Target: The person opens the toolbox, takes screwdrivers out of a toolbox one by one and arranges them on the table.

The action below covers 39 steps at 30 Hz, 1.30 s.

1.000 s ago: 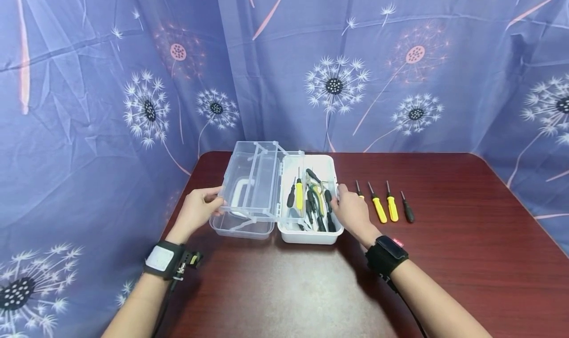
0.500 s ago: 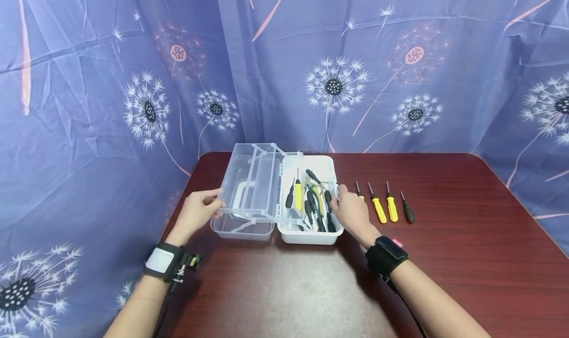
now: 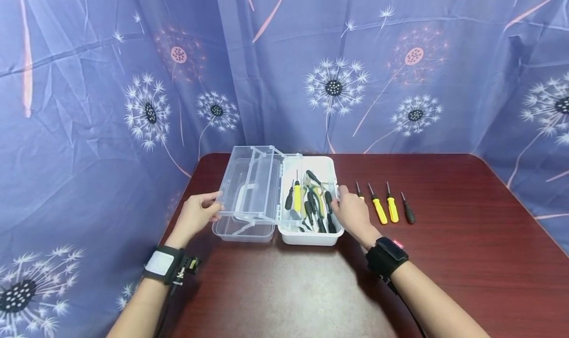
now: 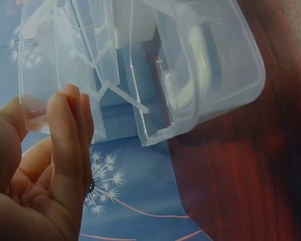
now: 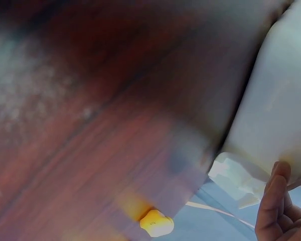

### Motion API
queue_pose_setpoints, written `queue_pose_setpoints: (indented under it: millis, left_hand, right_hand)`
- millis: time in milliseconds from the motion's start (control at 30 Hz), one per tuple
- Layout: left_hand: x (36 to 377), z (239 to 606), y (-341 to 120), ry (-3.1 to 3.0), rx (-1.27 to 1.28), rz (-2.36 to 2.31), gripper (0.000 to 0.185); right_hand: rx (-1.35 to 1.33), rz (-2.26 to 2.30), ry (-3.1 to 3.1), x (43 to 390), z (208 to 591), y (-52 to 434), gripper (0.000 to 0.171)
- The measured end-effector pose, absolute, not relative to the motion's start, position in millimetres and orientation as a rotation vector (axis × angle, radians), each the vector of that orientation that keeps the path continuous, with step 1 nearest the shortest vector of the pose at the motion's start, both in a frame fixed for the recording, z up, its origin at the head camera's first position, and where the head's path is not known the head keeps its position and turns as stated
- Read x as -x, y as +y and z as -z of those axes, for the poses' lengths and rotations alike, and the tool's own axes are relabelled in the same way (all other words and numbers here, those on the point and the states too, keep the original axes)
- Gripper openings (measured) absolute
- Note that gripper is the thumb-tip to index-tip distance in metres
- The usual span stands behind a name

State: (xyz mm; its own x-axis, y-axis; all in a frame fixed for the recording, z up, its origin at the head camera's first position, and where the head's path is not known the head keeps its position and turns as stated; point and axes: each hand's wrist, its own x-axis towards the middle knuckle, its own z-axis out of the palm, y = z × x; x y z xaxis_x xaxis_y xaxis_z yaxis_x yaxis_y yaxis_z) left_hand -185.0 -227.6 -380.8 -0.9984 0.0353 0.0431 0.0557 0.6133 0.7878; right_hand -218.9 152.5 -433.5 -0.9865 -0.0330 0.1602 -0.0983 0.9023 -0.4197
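We have the left hand (image 3: 195, 215) on the clear tray (image 3: 251, 190) of the toolbox, thumb and fingers pinching its left edge, as the left wrist view shows with the fingers (image 4: 65, 125) curled against the plastic wall. The tray stands swung out on its thin arms above the clear lid (image 3: 242, 229), which lies flat near the left edge of the table (image 3: 444, 259). The right hand (image 3: 351, 210) rests against the right wall of the white box (image 3: 311, 236), fingers bent over the rim; how firmly it grips we cannot tell.

To do this well, we judge that we should keep the box pinned with the right hand so it does not slide, and guide the tray in a level arc with the left, slowly, since the hinge arms look thin and could twist. The tools (image 3: 311, 199) in the box stick up a little, so we should watch that the tray clears them.

Four screwdrivers (image 3: 384, 207) lie in a row just right of the box, well apart from the right edge.

We can read no brand, label or writing anywhere; the wristbands show none either.
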Motion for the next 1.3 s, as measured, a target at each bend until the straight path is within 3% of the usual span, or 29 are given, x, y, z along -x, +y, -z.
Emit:
queue_pose_setpoints:
  millis: [667, 900, 1300]
  left_hand:
    - [188, 385, -228, -2.816, 0.034, 1.412, 0.045]
    - [189, 384, -227, -2.830, 0.025, 1.413, 0.045]
    - [188, 384, -229, -2.833, 0.013, 1.410, 0.045]
  right_hand:
    - [-0.229, -0.431, -2.944, 230, 404, 152, 0.035]
    - [-0.318, -0.394, -2.897, 233, 383, 138, 0.024]
    - [-0.433, -0.380, -2.815, 238, 368, 106, 0.028]
